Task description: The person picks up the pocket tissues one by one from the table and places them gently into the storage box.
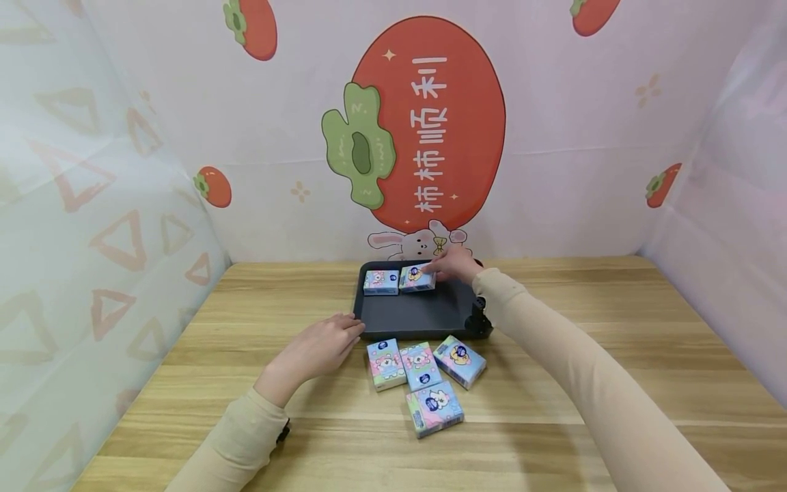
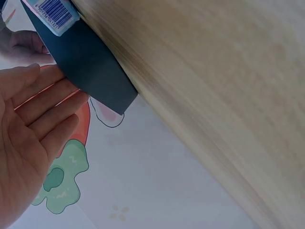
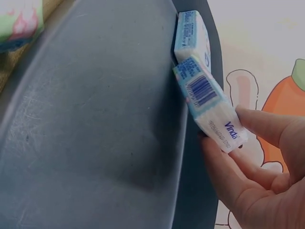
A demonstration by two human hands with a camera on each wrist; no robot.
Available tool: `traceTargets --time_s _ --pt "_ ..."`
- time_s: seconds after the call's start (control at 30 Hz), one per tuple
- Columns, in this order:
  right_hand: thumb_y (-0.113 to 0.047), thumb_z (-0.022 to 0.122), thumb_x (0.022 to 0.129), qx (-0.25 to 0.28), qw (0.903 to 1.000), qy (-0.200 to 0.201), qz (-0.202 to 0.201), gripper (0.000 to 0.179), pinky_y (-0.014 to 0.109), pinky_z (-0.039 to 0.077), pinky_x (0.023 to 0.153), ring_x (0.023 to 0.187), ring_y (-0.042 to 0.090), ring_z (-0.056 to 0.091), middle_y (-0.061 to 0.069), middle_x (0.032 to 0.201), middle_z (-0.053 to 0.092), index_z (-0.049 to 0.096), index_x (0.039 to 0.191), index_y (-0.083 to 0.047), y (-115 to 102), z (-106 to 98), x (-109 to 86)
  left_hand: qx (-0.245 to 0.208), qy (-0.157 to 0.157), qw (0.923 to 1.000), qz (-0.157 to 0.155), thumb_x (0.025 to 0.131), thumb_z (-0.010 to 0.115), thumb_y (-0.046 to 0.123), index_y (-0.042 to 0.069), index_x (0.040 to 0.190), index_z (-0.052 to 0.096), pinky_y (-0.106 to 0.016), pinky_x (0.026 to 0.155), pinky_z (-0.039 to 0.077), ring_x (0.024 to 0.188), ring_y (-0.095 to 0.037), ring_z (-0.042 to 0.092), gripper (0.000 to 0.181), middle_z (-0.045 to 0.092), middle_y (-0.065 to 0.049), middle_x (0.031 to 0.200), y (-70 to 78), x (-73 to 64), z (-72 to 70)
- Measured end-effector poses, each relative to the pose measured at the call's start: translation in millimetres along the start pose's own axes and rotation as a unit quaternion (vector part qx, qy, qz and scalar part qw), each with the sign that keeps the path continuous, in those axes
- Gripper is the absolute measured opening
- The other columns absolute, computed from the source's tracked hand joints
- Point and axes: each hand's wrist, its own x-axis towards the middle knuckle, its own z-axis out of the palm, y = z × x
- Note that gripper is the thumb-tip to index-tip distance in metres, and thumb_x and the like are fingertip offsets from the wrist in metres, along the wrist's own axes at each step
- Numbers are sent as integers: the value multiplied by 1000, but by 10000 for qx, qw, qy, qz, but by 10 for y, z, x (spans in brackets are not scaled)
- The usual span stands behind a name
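Observation:
My right hand (image 1: 453, 262) pinches a tissue pack (image 3: 209, 102) by one end, between thumb and fingers, at the back of the dark tray (image 1: 424, 318). That pack tilts beside a second tissue pack (image 1: 381, 282), which lies in the tray's back left corner. My left hand (image 1: 326, 344) is stretched out at the tray's front left corner, fingertips right at the rim; in the left wrist view its fingers (image 2: 52, 102) are straight and hold nothing. Several more packs, such as a blue and pink tissue pack (image 1: 434, 408), lie on the table in front of the tray.
The wooden table (image 1: 295, 437) meets a printed backdrop (image 1: 565, 198) just behind the tray. A patterned side sheet (image 1: 117, 225) borders the table on the left. A small black object (image 1: 478, 318) sits at the tray's right edge, partly behind the right sleeve.

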Motion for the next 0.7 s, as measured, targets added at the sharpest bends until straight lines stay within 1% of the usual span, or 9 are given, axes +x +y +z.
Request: traceTargets --time_s 0.23,0.47,0.6,0.7 --pt "-29 75 82 -72 9999 84 -90 36 31 56 89 92 24 66 14 109 68 71 106 -2 20 11 21 -1 -59 10000 -42 95 55 14 1 116 66 -42 98 51 112 -30 61 27 66 -15 118 1 -8 -4" --pt "-28 75 82 -196 9995 202 -103 35 31 57 86 87 22 69 14 105 70 71 104 -1 24 34 60 -22 -81 9999 -60 95 54 14 1 116 66 -42 99 50 113 -30 61 27 65 -16 118 -1 -9 -11" --pt "-28 75 82 -337 9990 277 -32 32 31 58 85 88 22 69 14 104 70 71 101 -2 10 50 74 -42 -78 9999 -56 95 55 14 0 116 66 -42 99 51 113 -30 61 27 65 -16 118 1 -9 -14" --pt "-26 74 83 -332 9990 288 19 31 33 57 86 90 24 69 15 104 70 71 101 -1 -2 58 73 -29 -59 10000 -42 95 55 14 0 116 66 -42 98 51 112 -30 61 27 66 -16 118 3 -9 -13"
